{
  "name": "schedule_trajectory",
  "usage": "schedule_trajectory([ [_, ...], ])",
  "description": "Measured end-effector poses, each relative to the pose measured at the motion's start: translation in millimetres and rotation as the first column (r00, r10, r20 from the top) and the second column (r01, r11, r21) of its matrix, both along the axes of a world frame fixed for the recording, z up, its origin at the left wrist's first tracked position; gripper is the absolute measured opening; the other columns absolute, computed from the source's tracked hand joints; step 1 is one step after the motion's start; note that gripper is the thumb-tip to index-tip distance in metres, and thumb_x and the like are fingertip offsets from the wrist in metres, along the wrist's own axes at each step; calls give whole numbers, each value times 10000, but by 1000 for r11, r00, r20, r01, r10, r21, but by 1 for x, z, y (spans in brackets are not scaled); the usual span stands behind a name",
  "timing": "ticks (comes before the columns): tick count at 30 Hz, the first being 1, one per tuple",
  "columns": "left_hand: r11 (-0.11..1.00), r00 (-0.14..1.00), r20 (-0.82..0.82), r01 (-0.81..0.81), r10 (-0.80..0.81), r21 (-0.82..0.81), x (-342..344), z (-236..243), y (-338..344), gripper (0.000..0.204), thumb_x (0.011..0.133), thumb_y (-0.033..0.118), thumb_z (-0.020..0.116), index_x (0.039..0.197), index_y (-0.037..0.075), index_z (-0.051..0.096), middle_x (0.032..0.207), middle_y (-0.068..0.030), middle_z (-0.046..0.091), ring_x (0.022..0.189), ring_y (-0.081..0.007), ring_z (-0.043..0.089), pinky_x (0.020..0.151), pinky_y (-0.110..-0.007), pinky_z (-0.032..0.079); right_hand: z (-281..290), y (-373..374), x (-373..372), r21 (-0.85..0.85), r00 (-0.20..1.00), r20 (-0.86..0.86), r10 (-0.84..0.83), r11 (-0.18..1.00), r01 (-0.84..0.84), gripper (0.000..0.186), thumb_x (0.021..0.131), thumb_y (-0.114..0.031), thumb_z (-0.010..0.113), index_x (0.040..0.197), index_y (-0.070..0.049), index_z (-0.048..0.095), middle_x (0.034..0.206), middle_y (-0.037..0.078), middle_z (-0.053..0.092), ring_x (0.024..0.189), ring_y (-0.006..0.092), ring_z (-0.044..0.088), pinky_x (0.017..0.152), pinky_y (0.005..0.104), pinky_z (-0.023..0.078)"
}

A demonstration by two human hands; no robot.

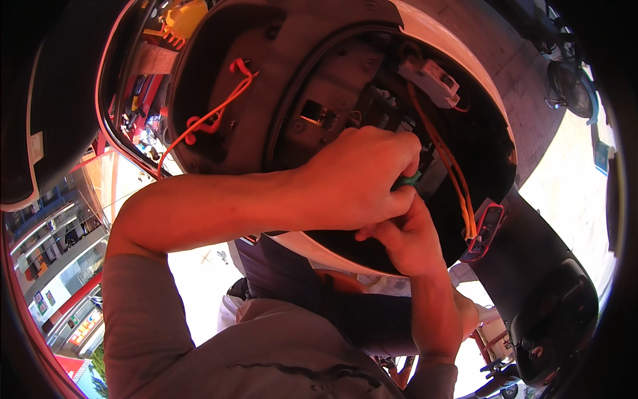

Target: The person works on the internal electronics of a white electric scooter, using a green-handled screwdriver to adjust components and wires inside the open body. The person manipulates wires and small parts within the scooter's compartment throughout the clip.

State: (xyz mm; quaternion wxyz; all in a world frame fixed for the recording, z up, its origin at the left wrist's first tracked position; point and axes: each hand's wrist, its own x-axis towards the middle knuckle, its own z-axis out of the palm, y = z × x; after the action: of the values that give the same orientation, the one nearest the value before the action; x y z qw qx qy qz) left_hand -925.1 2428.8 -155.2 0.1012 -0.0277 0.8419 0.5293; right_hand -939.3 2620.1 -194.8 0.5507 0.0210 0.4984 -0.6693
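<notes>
Both hands meet inside the oval opening of a vehicle's body (pixel 352 66), perhaps a scooter's. My left hand (pixel 372 174) is curled into a fist, with a small green piece (pixel 407 180) showing between its fingers; the rest of that piece is hidden. Just below it, my right hand (pixel 409 236) is closed, thumb and fingers pinched close to the left hand, and what they hold is out of sight. Orange wires (pixel 448 156) run down the right of the opening, from a grey boxy switch unit (pixel 430 83) above.
A red-and-black handheld meter (pixel 484 229) rests at the opening's right edge. An orange lead with red clips (pixel 226 103) hangs across the dark panel on the left. A black seat-like part (pixel 551 299) is at lower right. A parked motorcycle (pixel 570 86) stands beyond.
</notes>
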Motion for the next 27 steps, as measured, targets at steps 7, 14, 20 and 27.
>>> schedule_trajectory([
  [7,1000,1000,-13,-6,6,-9,0,0,0,212,819,104,771,902,14,598,731,-127,649,642,-263,678,555,-359,522,-3,1,1,-36,998,57,-12,999,14,387,865,90,614,1229,-18,538,1035,67,671,882,150,683,817,300,554],
  [14,1000,1000,19,-11,11,2,0,1,1,211,820,99,773,895,10,598,747,-131,657,646,-258,684,561,-356,532,-6,2,1,-56,994,100,-47,997,52,368,854,98,628,1192,-31,561,1054,79,679,882,155,688,816,304,563],
  [20,1000,999,-34,-6,5,-13,0,-1,1,213,814,102,776,891,18,596,740,-125,651,640,-256,679,556,-355,528,-6,2,2,-82,987,144,-69,993,82,383,845,110,650,1186,-40,563,1063,86,681,886,166,696,816,322,582],
  [27,1000,999,-46,-2,1,-17,1,-4,2,217,813,98,756,931,25,589,718,-120,624,650,-277,652,574,-386,502,-7,3,0,-68,992,118,-44,996,53,366,866,93,659,1197,-29,560,1043,88,686,885,177,703,823,319,584],
])
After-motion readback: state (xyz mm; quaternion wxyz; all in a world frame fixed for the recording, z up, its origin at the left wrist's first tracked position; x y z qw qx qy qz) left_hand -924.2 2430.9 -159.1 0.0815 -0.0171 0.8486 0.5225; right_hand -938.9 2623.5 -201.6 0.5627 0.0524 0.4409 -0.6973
